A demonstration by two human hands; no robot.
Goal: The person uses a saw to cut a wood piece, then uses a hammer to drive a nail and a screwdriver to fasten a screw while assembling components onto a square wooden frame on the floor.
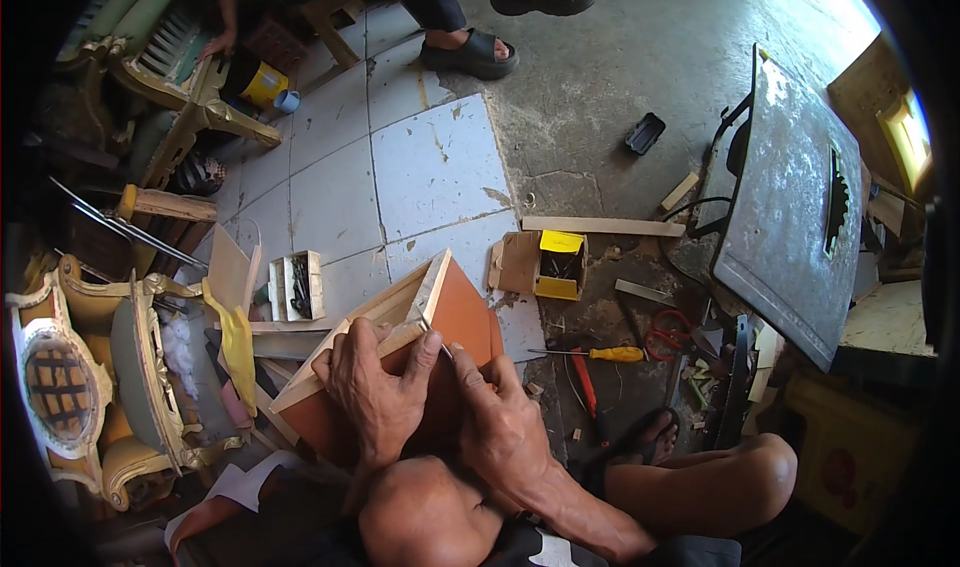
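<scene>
Head view, only one. Landmark = wooden box [400, 352], orange-brown panels w/ pale raw edges, tilted, propped against person's knee [425, 512] at lower centre.

L hand [375, 387]: laid over box's near top edge, fingers curled round the pale rim, gripping it. R hand [500, 417]: against box's right face, fingertips pinched on a thin nail [432, 335] standing at the top edge, just beside L forefinger. Nail small; whether tip is already in the wood, cannot tell.

Rel. to box:
- just up-right: open cardboard carton [530, 264] w/ yellow insert, on tile/concrete floor [420, 167]
- beyond carton: long wood strip [603, 227] lying flat
- right, near: yellow-handled screwdriver [605, 354]; red-handled pliers [668, 332] a bit further
- far right: table saw [790, 207], grey top, blade slot visible
- left, near: small wooden tray [298, 285] w/ dark hardware; yellow cloth [238, 342] below it
- far left: ornate gilt chair frames [90, 367]
- well above, top of frame: another person's feet in dark sandals [470, 55]; a 2nd person's hand [215, 45] on carved furniture top-left

Person's own foot in sandal [650, 437] right of box, below the screwdriver
</scene>
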